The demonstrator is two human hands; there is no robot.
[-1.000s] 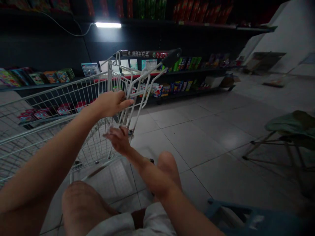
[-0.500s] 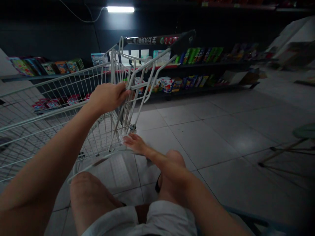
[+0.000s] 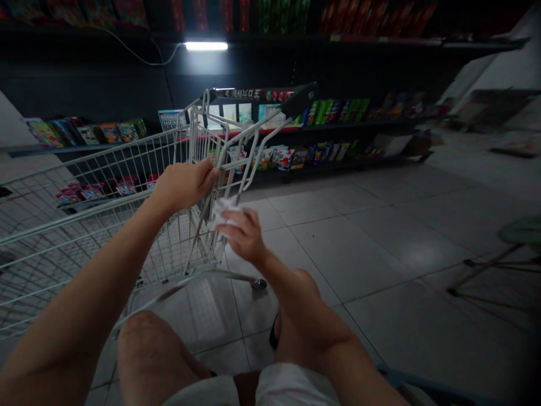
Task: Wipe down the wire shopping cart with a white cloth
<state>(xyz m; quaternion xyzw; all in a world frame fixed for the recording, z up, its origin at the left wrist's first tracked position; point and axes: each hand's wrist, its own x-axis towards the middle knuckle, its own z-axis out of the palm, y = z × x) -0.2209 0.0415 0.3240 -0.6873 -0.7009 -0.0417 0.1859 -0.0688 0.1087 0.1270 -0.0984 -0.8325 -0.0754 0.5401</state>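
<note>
A wire shopping cart [image 3: 105, 211] stands in front of me, its dark handle bar [image 3: 253, 95] at the top. My left hand [image 3: 185, 183] is closed around the upper wire frame at the cart's handle end. Lower and to the right, my right hand [image 3: 245, 232] holds a crumpled white cloth or tissue [image 3: 225, 213], fingers bent over it. The cloth is close to the cart's end wires; whether it touches them I cannot tell. One caster wheel [image 3: 258, 284] shows beneath the frame.
Behind the cart run dark shelves [image 3: 346, 121] with colourful packets and boxes. A lit tube lamp [image 3: 206, 46] hangs under the upper shelf. At the right is a folding stool [image 3: 522, 231] on the tiled floor [image 3: 372, 248]. My knees are just below the cart's end.
My right hand has risen with the white cloth from the cart's lower end wires. The left hand keeps its hold. The view has tilted upward, showing more of the top shelf.
</note>
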